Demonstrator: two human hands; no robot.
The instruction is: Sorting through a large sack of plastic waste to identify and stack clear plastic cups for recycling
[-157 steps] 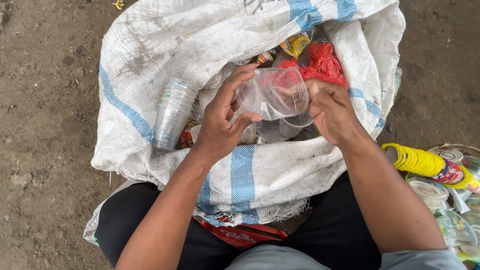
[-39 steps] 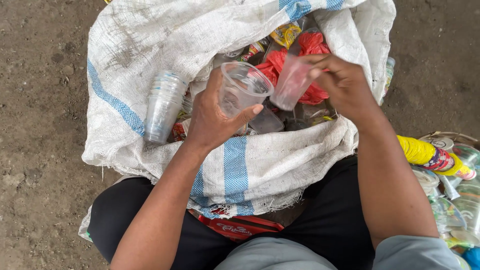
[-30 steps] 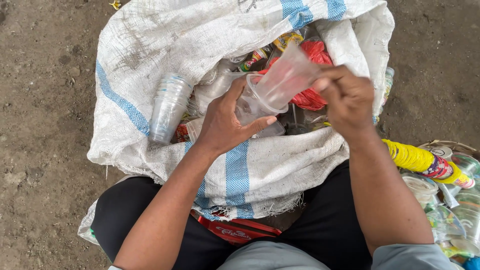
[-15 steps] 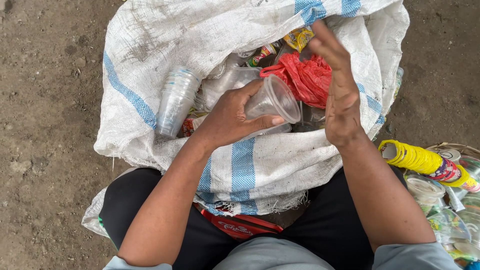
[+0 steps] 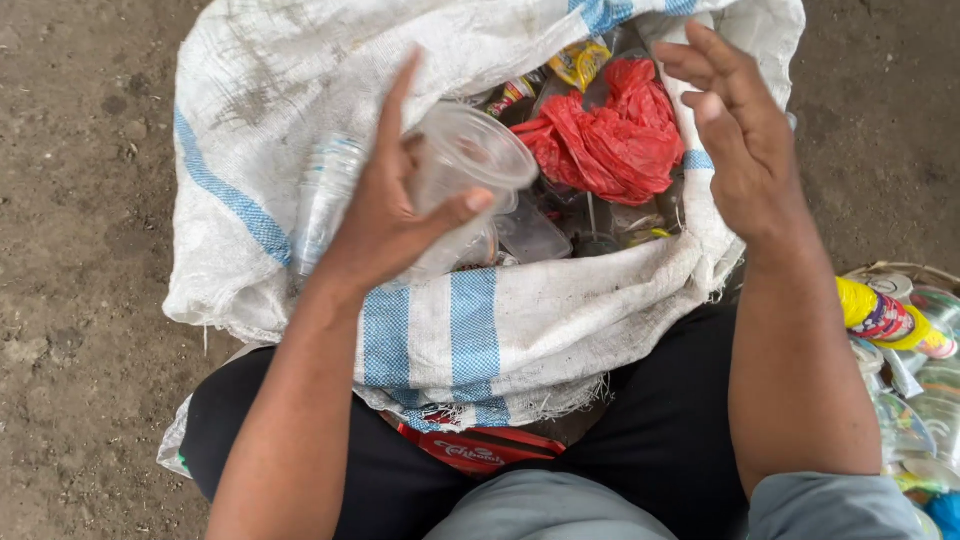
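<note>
Over sack [image 5: 520,330], left hand [image 5: 390,215] tilts cup [image 5: 465,165] mouth upward-right.

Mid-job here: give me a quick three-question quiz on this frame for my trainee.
1. True or false: the right hand holds a cup.
2. What does the left hand grip? A) red bag B) clear cup C) yellow bottle
3. What do the red bag and other rubbish lie in?

Key
1. False; it hangs open and empty over the sack.
2. B, the clear cup.
3. The sack.
</note>
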